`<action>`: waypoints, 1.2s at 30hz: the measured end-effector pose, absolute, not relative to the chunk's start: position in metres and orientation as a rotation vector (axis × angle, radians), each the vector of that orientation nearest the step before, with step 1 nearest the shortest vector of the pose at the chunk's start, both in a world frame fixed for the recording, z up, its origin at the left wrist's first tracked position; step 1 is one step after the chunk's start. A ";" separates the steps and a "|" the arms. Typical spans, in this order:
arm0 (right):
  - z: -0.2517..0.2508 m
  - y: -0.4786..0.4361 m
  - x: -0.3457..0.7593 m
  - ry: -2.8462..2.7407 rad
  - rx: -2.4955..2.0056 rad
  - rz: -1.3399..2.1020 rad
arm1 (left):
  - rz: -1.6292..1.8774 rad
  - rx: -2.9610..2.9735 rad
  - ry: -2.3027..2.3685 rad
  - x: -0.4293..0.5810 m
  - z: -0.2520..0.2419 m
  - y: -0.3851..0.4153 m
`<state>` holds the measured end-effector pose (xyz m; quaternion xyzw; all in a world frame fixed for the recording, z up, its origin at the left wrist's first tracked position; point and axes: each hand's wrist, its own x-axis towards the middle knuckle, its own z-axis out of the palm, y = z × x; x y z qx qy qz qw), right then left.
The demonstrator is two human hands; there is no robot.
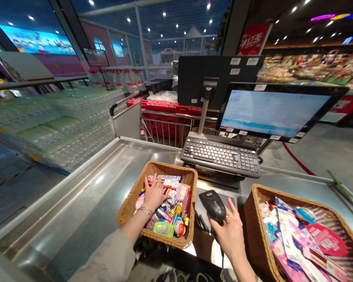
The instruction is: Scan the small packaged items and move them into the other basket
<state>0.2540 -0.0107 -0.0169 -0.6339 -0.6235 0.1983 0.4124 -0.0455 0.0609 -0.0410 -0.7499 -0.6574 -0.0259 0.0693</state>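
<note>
My left hand (pixel 155 194) reaches down into a tan woven basket (pixel 126 213), fingers spread over a heap of small packaged sweets and toys. A pink round item lies by its fingertips, and I cannot tell if they touch it. Near the basket's front wall are a green-framed pack (pixel 163 228) and a white, red and blue egg-shaped item (pixel 179 228). My right hand (pixel 230 231) grips a black barcode scanner (pixel 213 204) by its handle, between the two baskets. The scanner's head points forward and to the left, away from me.
A second woven basket (pixel 254 196) on the right holds packaged goods and a round pink item (pixel 326 239). Behind the scanner stand a keyboard (pixel 220 154) and a lit monitor (pixel 275 111). A raised rim (pixel 85 172) edges the steel counter (pixel 91 199); a metal cart (pixel 164 123) stands beyond.
</note>
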 end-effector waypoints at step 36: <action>-0.018 -0.019 0.256 -1.549 -1.538 0.457 | -0.067 -2.118 -2.097 -0.056 -0.015 0.040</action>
